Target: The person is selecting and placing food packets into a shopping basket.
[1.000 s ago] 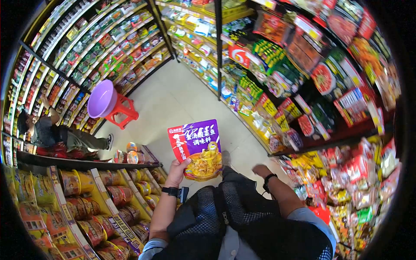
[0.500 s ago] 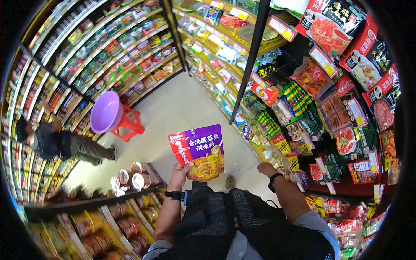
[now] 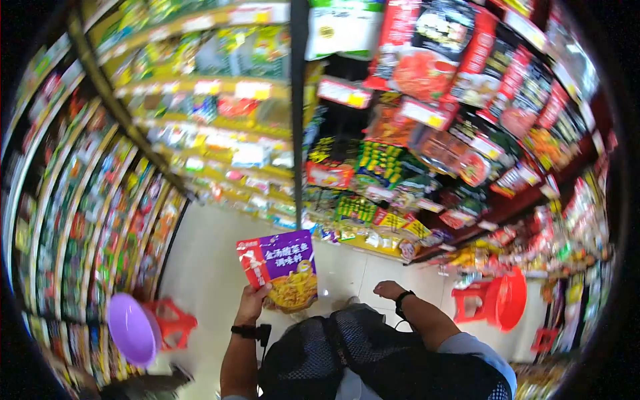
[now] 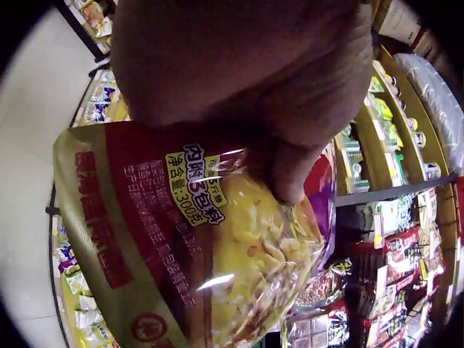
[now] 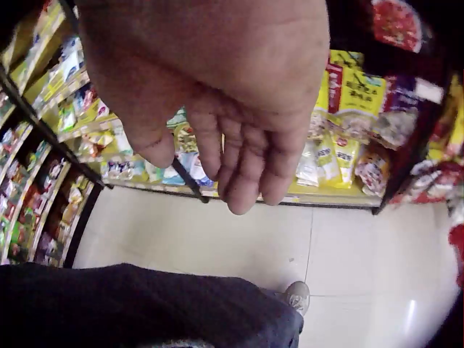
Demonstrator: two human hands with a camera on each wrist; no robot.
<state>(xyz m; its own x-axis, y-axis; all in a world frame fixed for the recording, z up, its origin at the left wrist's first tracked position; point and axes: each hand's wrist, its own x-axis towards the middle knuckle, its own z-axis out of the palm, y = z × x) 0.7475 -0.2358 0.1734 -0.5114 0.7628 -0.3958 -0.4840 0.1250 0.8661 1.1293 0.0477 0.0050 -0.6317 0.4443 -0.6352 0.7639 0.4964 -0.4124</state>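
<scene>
My left hand [image 3: 252,303] grips a seasoning pouch [image 3: 283,270] by its lower left corner, the thumb lying over the front. The pouch is red and purple with white lettering and a picture of yellow food. Up close in the left wrist view, the gold-edged pouch [image 4: 185,246] is pinched below the thumb, and the fingers behind it are hidden. My right hand [image 3: 389,289] holds nothing and hangs in front of me at the right. In the right wrist view its fingers [image 5: 250,163] are loosely bent over the floor, with shelves beyond.
Ahead stands a shelf [image 3: 253,90] of bagged goods, with a dark post [image 3: 298,120] beside hanging food packs [image 3: 427,57]. At left a purple basin [image 3: 133,330] sits on a red stool [image 3: 172,323]. A red basin [image 3: 510,300] stands at right. Someone's leg [image 3: 147,387] shows lower left.
My view has swung right: the purple basin and the other person have shifted down and left, and the red basin has come into sight. The pouch stays in my left hand throughout.
</scene>
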